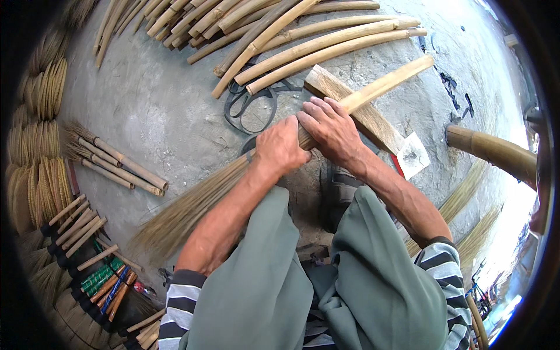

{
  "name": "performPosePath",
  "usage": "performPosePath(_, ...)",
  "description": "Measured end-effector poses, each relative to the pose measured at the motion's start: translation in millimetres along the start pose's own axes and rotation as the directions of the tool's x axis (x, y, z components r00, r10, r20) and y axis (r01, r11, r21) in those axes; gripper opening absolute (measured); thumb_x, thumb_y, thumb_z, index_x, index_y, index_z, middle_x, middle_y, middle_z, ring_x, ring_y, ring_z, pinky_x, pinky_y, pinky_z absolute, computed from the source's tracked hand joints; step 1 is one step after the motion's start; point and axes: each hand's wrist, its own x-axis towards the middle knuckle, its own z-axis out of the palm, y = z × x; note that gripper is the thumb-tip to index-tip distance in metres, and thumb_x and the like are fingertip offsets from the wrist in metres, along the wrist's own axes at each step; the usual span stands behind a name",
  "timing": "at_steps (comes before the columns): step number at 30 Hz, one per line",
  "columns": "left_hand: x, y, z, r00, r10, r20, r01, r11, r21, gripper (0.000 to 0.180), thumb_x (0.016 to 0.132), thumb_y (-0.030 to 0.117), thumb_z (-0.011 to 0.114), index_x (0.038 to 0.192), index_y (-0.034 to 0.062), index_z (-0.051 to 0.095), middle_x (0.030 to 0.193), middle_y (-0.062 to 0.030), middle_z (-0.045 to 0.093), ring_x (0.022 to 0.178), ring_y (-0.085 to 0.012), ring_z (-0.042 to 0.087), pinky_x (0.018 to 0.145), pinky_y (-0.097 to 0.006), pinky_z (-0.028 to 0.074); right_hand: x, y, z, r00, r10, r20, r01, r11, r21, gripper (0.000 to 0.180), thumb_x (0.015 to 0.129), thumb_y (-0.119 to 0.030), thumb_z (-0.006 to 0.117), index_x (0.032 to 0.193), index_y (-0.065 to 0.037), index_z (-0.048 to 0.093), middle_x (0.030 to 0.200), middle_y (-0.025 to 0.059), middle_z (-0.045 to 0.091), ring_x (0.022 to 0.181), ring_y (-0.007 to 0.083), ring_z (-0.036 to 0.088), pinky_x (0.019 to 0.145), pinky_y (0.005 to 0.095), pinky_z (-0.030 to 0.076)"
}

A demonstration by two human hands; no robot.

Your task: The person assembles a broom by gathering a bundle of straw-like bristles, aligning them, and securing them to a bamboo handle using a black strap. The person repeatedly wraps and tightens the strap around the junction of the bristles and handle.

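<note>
A broom with long straw bristles (198,195) lies slantwise across my front, and its bamboo handle (396,84) points to the upper right. My left hand (281,146) is wrapped round the broom where the bristles meet the handle. Just beyond it, my right hand (333,129) closes over the handle's near part. Both sets of fingers partly hide the joint. Under the handle sits a wooden block (379,125) on the floor. Looped black strips (252,111) lie beside my left hand.
Many bamboo poles (326,44) are piled at the far side. Several finished-looking brooms (119,160) lie at the left, near stacked straw bundles (44,140). A thick bamboo post (490,146) juts in from the right. A white card (415,154) rests by the block's near end.
</note>
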Motion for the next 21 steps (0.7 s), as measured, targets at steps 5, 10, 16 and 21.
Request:
performPosePath(5, 18, -10, -6, 0.983, -0.071, 0.170, 0.056, 0.994, 0.095, 0.057, 0.073, 0.031, 0.096, 0.113, -0.0053, 0.078, 0.114, -0.0287, 0.082, 0.106, -0.0427, 0.082, 0.091, -0.052, 0.066, -4, -6, -8, 0.998, -0.012, -0.054, 0.009, 0.998, -0.058, 0.057, 0.098, -0.021, 0.073, 0.153, -0.014, 0.061, 0.168, 0.0157, 0.055, 0.162, 0.0348, 0.047, 0.137, 0.0540, 0.030)
performPosePath(10, 33, -32, -17, 0.854, 0.065, 0.517, 0.156, 0.915, -0.372, 0.070, 0.065, 0.035, 0.100, 0.112, -0.0123, 0.078, 0.100, -0.0229, 0.081, 0.090, -0.0290, 0.079, 0.083, -0.041, 0.064, -16, -11, -6, 1.000, -0.002, 0.029, 0.004, 0.997, -0.071, 0.058, 0.102, -0.023, 0.067, 0.159, -0.016, 0.057, 0.172, 0.0150, 0.052, 0.163, 0.0317, 0.046, 0.138, 0.0539, 0.028)
performPosePath(16, -12, -4, 6, 0.998, -0.066, 0.006, 0.066, 0.998, -0.004, 0.099, 0.067, 0.042, 0.099, 0.143, -0.0076, 0.059, 0.127, -0.0305, 0.079, 0.117, -0.0460, 0.079, 0.103, -0.056, 0.063, -7, -6, 1, 1.000, -0.009, 0.017, 0.009, 1.000, 0.021, 0.050, 0.104, -0.020, 0.063, 0.154, -0.015, 0.060, 0.165, 0.0146, 0.057, 0.159, 0.0321, 0.051, 0.135, 0.0534, 0.034)
performPosePath(21, 17, -15, -10, 0.960, -0.110, 0.258, 0.106, 0.994, 0.029, 0.083, 0.068, 0.040, 0.096, 0.131, -0.0074, 0.069, 0.120, -0.0314, 0.080, 0.112, -0.0486, 0.079, 0.099, -0.055, 0.064, -10, -10, -2, 0.998, 0.040, -0.053, -0.041, 0.999, -0.022, 0.059, 0.101, -0.017, 0.067, 0.159, -0.021, 0.058, 0.171, 0.0111, 0.053, 0.164, 0.0329, 0.043, 0.138, 0.0547, 0.029)
